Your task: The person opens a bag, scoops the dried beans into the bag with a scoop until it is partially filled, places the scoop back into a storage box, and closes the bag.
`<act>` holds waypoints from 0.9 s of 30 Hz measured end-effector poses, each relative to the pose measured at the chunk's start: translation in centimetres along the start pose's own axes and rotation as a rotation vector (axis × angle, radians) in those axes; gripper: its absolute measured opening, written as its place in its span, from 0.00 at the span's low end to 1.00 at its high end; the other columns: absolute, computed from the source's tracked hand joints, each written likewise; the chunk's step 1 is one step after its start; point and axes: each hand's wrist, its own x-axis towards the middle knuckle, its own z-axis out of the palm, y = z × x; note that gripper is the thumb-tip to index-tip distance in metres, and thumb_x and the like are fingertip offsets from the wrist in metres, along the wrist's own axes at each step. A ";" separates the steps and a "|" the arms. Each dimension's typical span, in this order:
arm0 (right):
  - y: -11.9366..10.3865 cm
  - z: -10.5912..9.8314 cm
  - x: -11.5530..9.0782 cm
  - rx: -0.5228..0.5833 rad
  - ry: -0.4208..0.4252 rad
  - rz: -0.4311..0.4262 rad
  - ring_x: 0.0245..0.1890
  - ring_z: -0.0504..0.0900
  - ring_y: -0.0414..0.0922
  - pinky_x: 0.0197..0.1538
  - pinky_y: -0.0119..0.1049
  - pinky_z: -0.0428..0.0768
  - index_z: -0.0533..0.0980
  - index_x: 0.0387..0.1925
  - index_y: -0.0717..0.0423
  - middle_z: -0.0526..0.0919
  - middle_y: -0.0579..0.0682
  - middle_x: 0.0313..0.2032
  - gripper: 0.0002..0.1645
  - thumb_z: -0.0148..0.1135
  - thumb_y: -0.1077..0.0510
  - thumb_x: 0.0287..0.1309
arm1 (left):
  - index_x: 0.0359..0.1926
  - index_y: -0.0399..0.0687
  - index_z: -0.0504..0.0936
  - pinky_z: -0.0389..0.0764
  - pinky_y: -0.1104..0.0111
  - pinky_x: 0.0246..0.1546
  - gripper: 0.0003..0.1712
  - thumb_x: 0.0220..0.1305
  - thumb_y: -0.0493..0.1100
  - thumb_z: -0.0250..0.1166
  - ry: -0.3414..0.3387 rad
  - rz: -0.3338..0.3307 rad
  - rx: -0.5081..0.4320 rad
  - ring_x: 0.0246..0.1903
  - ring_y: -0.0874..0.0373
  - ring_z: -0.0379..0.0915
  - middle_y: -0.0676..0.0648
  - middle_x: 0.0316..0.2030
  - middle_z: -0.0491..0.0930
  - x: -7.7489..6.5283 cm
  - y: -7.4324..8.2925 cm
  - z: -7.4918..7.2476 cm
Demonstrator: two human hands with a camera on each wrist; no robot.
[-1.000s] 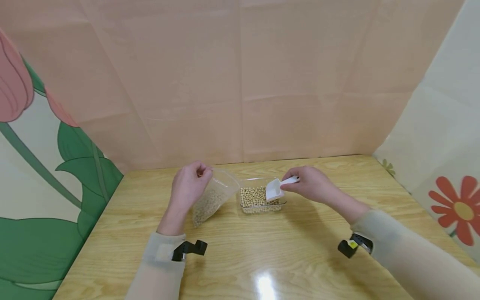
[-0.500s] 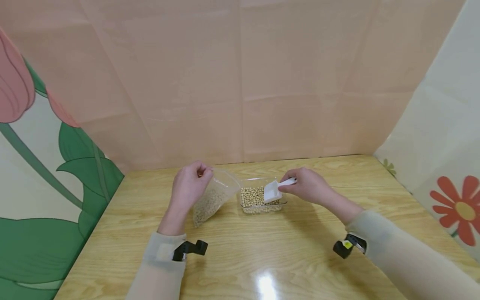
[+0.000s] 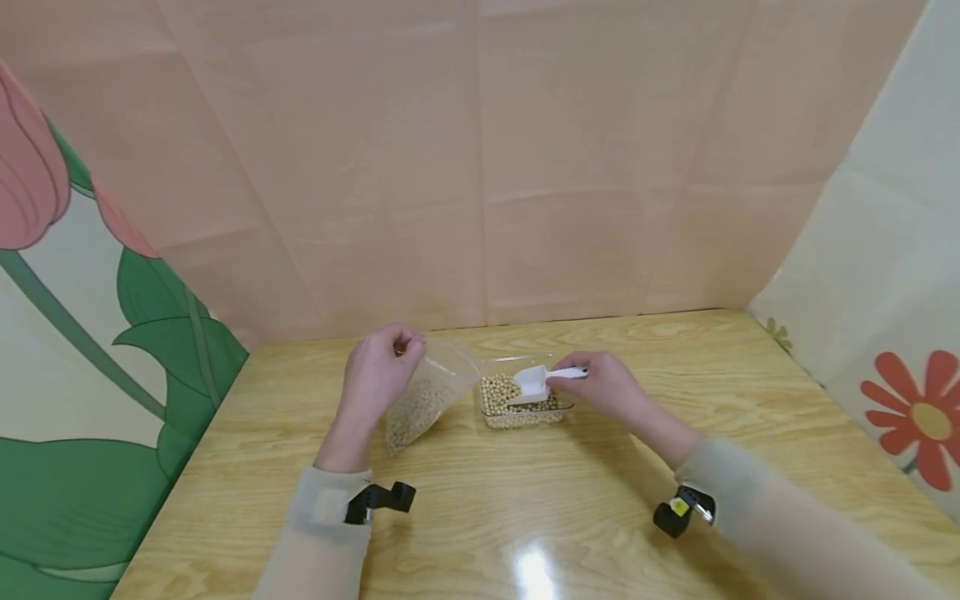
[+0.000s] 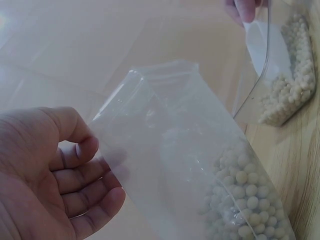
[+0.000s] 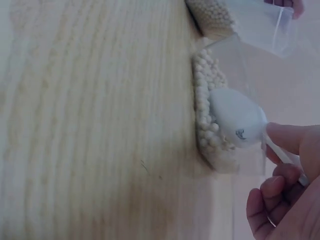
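My left hand [image 3: 377, 371] pinches the upper left edge of a clear zip bag [image 4: 155, 135] between thumb and forefinger. Pale round beans [image 4: 252, 192] fill the lower part of the bag, which leans with its mouth towards the box. Just right of it stands a clear plastic box [image 3: 567, 407] partly filled with the same kind of beans [image 3: 498, 392]. With my right hand [image 3: 606, 385] I grip the handle of a small white scoop [image 5: 234, 114]. The scoop's bowl lies low among the beans, its tip pointing left; the right wrist view shows its underside.
The wood-grain table [image 3: 480, 508] carries the bag and box near its back edge. Behind rises a pink-beige sheet [image 3: 480, 167]. Flower-printed panels stand at the left and right. Each wrist wears a small black camera [image 3: 402, 497].
My right hand has moved left and slightly down, bringing the scoop lower into the beans, its bowl now turned more level. The left hand and the bag have stayed put.
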 end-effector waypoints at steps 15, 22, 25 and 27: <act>-0.3 2.1 -0.4 0.106 0.005 0.058 0.54 0.86 0.51 0.58 0.50 0.81 0.92 0.53 0.51 0.91 0.54 0.56 0.20 0.80 0.45 0.66 | 0.39 0.44 0.87 0.75 0.59 0.34 0.08 0.76 0.42 0.65 0.004 0.010 -0.006 0.30 0.52 0.74 0.44 0.40 0.88 -0.2 -0.1 -0.1; 0.0 2.9 -0.7 0.181 0.002 0.115 0.59 0.84 0.52 0.59 0.47 0.80 0.91 0.54 0.53 0.90 0.56 0.59 0.22 0.81 0.45 0.65 | 0.40 0.44 0.88 0.75 0.60 0.35 0.07 0.75 0.41 0.66 0.007 0.016 0.005 0.30 0.52 0.74 0.44 0.39 0.89 -0.2 -0.2 0.0; -0.1 3.2 -0.8 0.201 0.022 0.121 0.63 0.84 0.56 0.65 0.52 0.78 0.91 0.54 0.54 0.90 0.57 0.59 0.22 0.81 0.46 0.64 | 0.40 0.44 0.88 0.75 0.59 0.34 0.07 0.75 0.41 0.66 0.006 0.012 0.009 0.30 0.52 0.74 0.44 0.39 0.88 -0.2 -0.2 0.0; -0.2 3.4 -0.8 0.221 0.032 0.130 0.66 0.82 0.58 0.70 0.56 0.75 0.91 0.54 0.54 0.89 0.57 0.60 0.23 0.82 0.46 0.64 | 0.40 0.44 0.87 0.75 0.59 0.34 0.07 0.75 0.42 0.66 0.004 0.007 0.007 0.30 0.52 0.75 0.45 0.39 0.89 -0.2 -0.2 0.0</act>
